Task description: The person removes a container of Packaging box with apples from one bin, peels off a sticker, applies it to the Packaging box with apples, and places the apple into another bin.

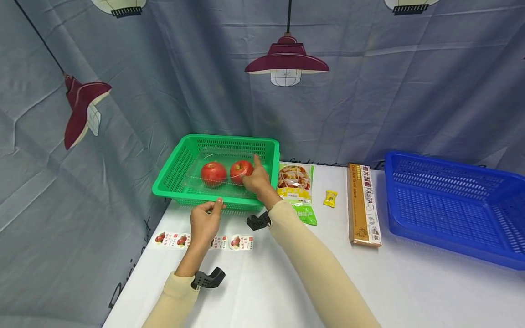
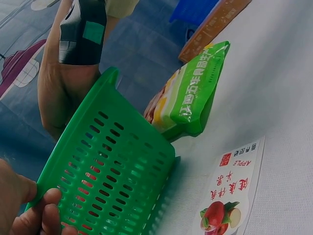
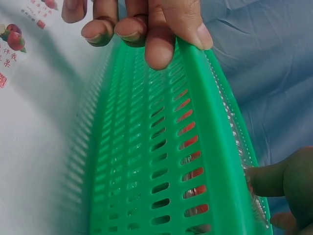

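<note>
Left hand [image 1: 205, 222] is pinching the near rim of the perforated green plastic basket [image 1: 174, 171] at the table's far left; right hand [image 1: 257, 179] is reaching inside, fingers curling around a glossy round apple [image 1: 240, 170].

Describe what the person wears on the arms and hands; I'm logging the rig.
Both arms wear cream ribbed long sleeves. The left hand and right hand are bare. Each wrist carries a black camera mount; the right one shows a green patch in the left wrist view.

The green slotted basket [image 1: 180, 171] sits at the counter's [image 1: 287, 282] far-left corner, holding 2 red apples [image 1: 213, 173] in a clear tray.
</note>
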The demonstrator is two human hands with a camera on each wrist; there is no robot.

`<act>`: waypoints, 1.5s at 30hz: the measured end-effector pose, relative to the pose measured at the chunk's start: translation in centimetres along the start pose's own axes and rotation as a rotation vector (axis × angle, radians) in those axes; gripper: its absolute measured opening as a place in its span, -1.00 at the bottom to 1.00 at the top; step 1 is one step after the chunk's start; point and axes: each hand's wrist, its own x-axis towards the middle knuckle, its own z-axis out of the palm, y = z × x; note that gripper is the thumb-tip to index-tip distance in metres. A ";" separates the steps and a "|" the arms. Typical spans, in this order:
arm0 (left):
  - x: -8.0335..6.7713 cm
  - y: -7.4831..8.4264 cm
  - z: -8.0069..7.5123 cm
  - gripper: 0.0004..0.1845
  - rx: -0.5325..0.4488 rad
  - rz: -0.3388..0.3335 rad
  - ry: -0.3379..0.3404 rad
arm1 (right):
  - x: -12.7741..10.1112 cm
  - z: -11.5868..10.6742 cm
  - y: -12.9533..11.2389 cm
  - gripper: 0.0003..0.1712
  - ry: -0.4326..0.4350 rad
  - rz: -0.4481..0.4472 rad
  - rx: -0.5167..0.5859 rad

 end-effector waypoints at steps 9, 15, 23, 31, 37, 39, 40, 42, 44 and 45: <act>-0.1 0.0 -0.2 -0.60 0.016 0.004 -0.007 | -0.3 0.0 -0.1 0.04 -0.007 0.013 0.062; -0.1 0.0 -0.1 -0.59 0.004 0.009 -0.024 | -0.3 -0.3 0.0 0.07 -0.023 0.049 0.108; -0.1 0.0 0.1 -0.57 -0.007 -0.002 -0.033 | -0.4 -0.8 0.2 0.01 -0.040 0.063 0.158; -0.2 0.0 -0.1 -0.58 -0.013 -0.008 -0.029 | -0.6 -0.7 0.0 -0.03 -0.049 0.038 0.161; -0.1 0.1 -0.1 -0.59 -0.017 -0.004 -0.027 | -1.0 -1.0 -0.7 -0.03 -0.031 0.028 0.163; -0.1 0.1 -0.1 -0.59 -0.016 -0.003 -0.028 | -1.0 -1.2 -1.0 -0.04 -0.037 0.022 0.178; -0.1 0.1 -0.1 -0.59 -0.016 -0.003 -0.027 | -1.1 -1.3 -1.1 -0.05 -0.045 0.021 0.190; -0.1 0.1 -0.1 -0.59 -0.013 -0.005 -0.028 | -1.1 -1.6 -1.3 -0.06 -0.061 0.017 0.216; -0.2 0.1 -0.1 -0.59 -0.012 -0.008 -0.029 | -1.2 -1.8 -1.5 -0.07 -0.085 0.018 0.245; -0.2 0.1 -0.2 -0.59 -0.010 -0.008 -0.028 | -1.3 -2.0 -1.6 -0.07 -0.096 0.019 0.262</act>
